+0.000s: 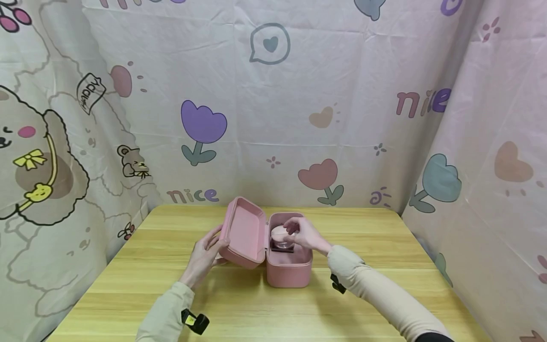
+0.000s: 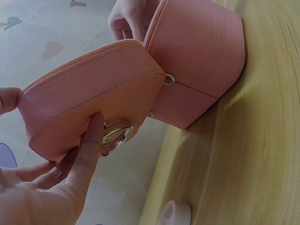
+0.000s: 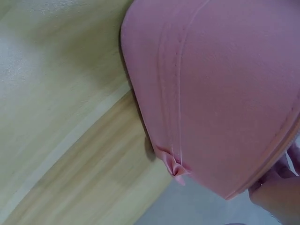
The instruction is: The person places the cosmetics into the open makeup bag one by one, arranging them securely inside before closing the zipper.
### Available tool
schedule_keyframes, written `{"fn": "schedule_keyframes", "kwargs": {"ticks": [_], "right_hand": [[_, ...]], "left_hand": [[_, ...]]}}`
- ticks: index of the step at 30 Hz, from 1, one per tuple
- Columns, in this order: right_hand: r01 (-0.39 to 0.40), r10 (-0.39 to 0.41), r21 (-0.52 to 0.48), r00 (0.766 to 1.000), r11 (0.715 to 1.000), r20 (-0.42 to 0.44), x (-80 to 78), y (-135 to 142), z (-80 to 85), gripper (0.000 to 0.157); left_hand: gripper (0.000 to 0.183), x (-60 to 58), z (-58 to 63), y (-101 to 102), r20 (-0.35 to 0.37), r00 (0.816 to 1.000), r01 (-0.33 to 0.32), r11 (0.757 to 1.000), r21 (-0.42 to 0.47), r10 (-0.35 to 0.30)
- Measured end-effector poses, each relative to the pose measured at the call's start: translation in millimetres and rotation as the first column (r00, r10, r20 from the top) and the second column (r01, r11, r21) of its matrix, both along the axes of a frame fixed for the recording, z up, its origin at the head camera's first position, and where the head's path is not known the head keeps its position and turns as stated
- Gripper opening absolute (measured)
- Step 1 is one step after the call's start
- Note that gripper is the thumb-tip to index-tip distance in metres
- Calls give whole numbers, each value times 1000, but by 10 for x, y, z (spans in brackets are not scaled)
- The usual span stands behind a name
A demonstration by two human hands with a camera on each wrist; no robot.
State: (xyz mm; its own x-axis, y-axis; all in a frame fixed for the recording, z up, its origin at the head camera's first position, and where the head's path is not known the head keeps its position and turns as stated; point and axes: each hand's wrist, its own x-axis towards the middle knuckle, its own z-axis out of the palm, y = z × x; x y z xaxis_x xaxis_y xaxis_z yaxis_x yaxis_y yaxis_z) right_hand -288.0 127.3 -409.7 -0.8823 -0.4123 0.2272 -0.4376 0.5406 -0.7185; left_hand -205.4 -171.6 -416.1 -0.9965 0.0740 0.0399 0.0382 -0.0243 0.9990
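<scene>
A pink zippered cosmetic case [image 1: 289, 275] stands on the wooden table with its lid [image 1: 245, 230] swung out to the left. My left hand [image 1: 205, 254] grips that lid by its outer end, thumb near the zipper edge and fingers against the outside, close to a gold-coloured metal fitting [image 2: 117, 137]. My right hand [image 1: 305, 232] reaches into the case body from the right. Its fingers overlap the right side of a round, pale pink jar [image 1: 278, 236] with a clear lower part; I cannot tell whether they grip it. A dark flat item [image 1: 279, 250] shows beneath the jar.
A small pale round object [image 2: 176, 213] lies on the table in the left wrist view. A pink bow [image 3: 173, 166] decorates the case's side. Printed cloth [image 1: 265, 118] hangs behind and on both sides of the table [image 1: 363, 304].
</scene>
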Motion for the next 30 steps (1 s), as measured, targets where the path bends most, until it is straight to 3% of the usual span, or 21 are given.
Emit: {"fn": "schedule_keyframes", "kwargs": {"ticks": [5, 11, 16, 21, 25, 30], "right_hand": [[54, -56, -98, 998, 994, -17, 36, 74, 0, 34], [190, -206, -182, 976, 965, -70, 89, 197, -62, 37], [288, -288, -216, 957, 933, 28, 158, 334, -149, 47], [288, -253, -208, 950, 935, 181, 265, 493, -239, 56], [225, -147, -286, 951, 932, 270, 315, 585, -307, 55], [173, -42, -394, 946, 903, 321, 344, 615, -366, 55]], "left_hand": [[68, 5, -1, -12, 2, 1000, 1, 1000, 3, -1], [68, 5, 6, -13, -4, 1000, 7, 1000, -3, -7], [66, 2, 26, -13, 4, 1000, 10, 1000, 1, -10], [59, -18, 66, -58, 15, 1000, 14, 999, -36, -13], [62, -62, 87, -135, 12, 1000, 23, 994, -110, -22], [64, -145, 128, -240, 29, 999, 29, 985, -168, -24]]}}
